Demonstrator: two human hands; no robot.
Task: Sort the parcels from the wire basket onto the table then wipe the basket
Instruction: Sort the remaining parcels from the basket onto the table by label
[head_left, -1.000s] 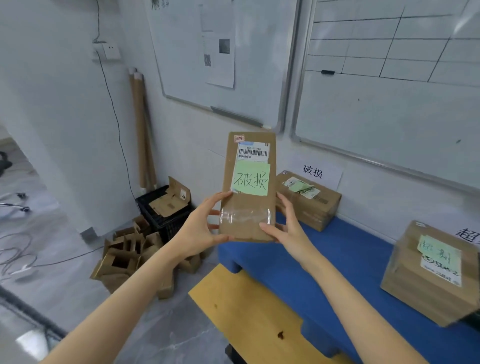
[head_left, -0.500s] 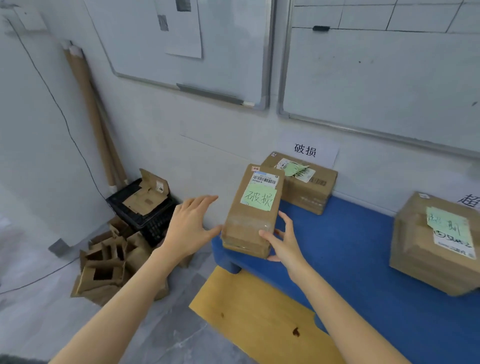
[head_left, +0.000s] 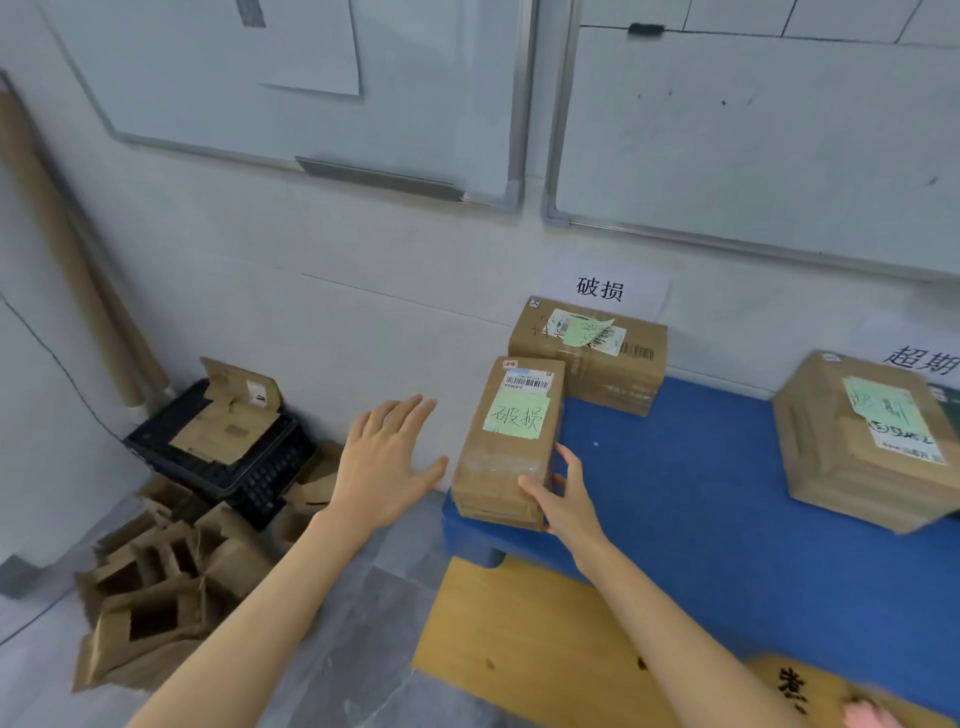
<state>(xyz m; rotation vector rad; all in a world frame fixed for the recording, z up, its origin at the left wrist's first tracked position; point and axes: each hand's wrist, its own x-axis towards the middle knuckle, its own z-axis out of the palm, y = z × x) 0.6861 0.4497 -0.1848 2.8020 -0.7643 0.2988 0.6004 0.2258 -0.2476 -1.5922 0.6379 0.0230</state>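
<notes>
Since the frame half a second ago, the parcel (head_left: 511, 441) has come down to the near left corner of the blue bench (head_left: 675, 493), and the left hand (head_left: 387, 462) has drawn clear of it.

The parcel is a brown carton lying flat, long axis running near to far, with a barcode label and a green note on its top face. It appears to rest on the bench surface, though the view does not confirm full contact at its near edge. The right hand (head_left: 566, 506) grips its near right corner, thumb on the near face and fingers (head_left: 571, 460) curled round the right side. The left hand hovers just left of the parcel, apart from it, palm down, its fingers (head_left: 400, 418) straight and spread, holding nothing.

A second parcel (head_left: 597, 358) sits just beyond the first, against the wall, below a paper sign (head_left: 602, 287). A third parcel (head_left: 862, 447), larger and green-noted, stands well apart at the right of the bench.

A yellow board (head_left: 519, 639) lies in front of the bench. On the floor to the left, a black crate (head_left: 223, 467) holds flattened cardboard, with cardboard scraps (head_left: 156, 597) heaped nearer. Two whiteboards (head_left: 753, 130) hang on the far wall.
</notes>
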